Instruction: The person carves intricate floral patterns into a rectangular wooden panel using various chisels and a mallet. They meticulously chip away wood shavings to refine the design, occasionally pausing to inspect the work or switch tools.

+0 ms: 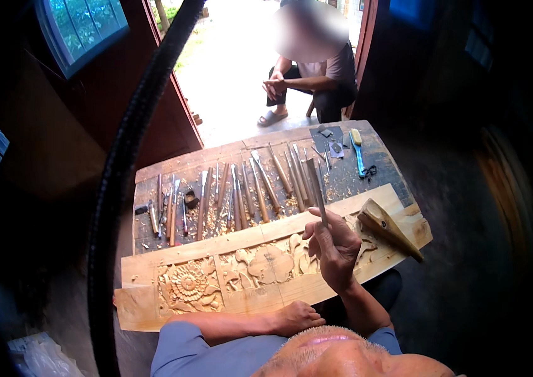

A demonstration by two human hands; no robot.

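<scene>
A long carved wooden board [266, 290] lies across the near side of the bench, with flower and leaf relief in its sunken panels. Above its right half, my right hand [337, 248] is raised, its fingers closed round a carving chisel [318, 195]. The flat metal blade points up and away; my palm hides the lower part. At the board's near edge rests my left hand [298, 318], fingers curled in a loose fist, with nothing visible in it. A wooden mallet [387, 227] lies on the board's right end, beside my right hand.
Several wood-handled chisels [224, 191] lie in a row beyond the board among wood shavings. Farther right are a blue-handled brush [357, 154] and a dark sheet [328, 139] with small pieces on it. A person [320, 78] sits in the doorway beyond the bench [241, 149].
</scene>
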